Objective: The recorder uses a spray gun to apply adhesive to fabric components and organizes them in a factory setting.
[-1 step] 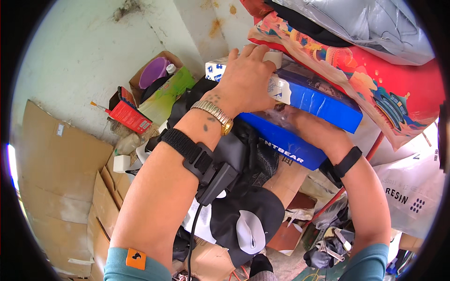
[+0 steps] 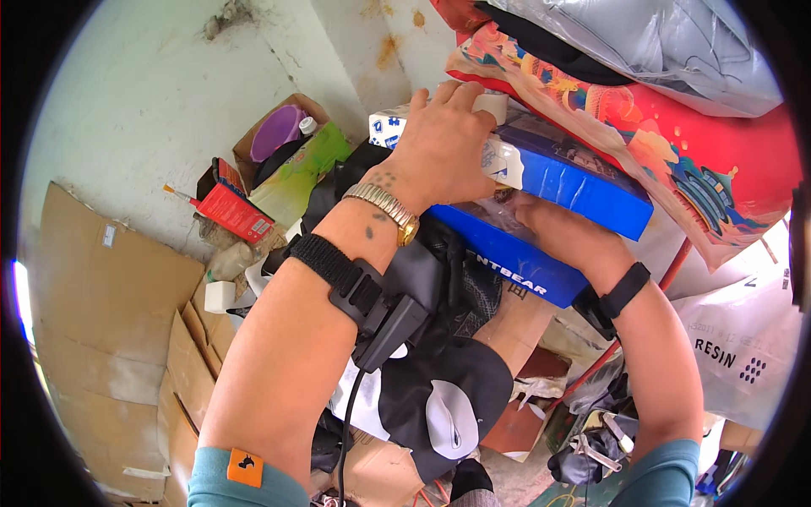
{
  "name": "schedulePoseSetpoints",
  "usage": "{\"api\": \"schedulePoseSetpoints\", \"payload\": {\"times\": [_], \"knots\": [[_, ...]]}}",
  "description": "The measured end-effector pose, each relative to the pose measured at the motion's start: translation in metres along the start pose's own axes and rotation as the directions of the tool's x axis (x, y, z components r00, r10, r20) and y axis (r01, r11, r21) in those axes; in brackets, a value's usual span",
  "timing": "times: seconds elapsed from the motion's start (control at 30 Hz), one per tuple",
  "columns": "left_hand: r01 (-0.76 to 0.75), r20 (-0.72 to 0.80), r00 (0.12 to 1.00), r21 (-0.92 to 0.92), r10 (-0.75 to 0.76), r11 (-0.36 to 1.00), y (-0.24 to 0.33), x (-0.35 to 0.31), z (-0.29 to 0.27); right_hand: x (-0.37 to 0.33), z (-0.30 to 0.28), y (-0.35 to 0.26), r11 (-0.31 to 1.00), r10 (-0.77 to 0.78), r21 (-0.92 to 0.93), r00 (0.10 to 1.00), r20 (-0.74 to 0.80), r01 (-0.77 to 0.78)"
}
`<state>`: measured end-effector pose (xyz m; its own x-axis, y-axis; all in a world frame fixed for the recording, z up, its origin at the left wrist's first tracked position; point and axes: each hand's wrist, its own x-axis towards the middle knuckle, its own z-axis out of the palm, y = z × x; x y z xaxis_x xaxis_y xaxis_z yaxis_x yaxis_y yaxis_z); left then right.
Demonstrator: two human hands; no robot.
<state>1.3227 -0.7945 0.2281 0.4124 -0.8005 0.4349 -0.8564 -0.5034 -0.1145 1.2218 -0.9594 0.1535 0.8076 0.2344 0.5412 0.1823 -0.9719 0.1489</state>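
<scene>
My left hand (image 2: 448, 144) is closed over a white pack with blue print (image 2: 388, 128), its fingers bent across the top. The pack's torn white end (image 2: 507, 163) pokes out beside my thumb. Next to it lies an upper blue box (image 2: 583, 182), tilted down to the right. Below is a lower blue box (image 2: 498, 253) with clear plastic at its top. My right hand (image 2: 566, 226) reaches in between the two boxes. Its fingertips are mostly hidden there, so I cannot tell what they touch.
A red patterned bag (image 2: 667, 152) rises behind the boxes at the right. Black fabric items (image 2: 448, 380) lie below them. At the left stand a red carton (image 2: 236, 207), a green carton (image 2: 304, 165) and cardboard sheets (image 2: 110, 338). A white sack (image 2: 735, 338) stands at far right.
</scene>
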Motion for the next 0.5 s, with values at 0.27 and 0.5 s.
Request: {"api": "schedulePoseSetpoints", "payload": {"times": [0.27, 0.5], "knots": [[0.018, 0.025, 1.0, 0.029, -0.019, 0.999, 0.004, -0.002, -0.004, 0.013, 0.063, -0.01, 0.869, 0.027, 0.488, 0.993, 0.113, -0.079], [-0.004, -0.019, 1.0, 0.026, 0.004, 1.0, 0.007, 0.003, -0.004, 0.029, 0.08, -0.03, 0.844, -0.173, 0.535, 0.92, 0.352, -0.046]]}}
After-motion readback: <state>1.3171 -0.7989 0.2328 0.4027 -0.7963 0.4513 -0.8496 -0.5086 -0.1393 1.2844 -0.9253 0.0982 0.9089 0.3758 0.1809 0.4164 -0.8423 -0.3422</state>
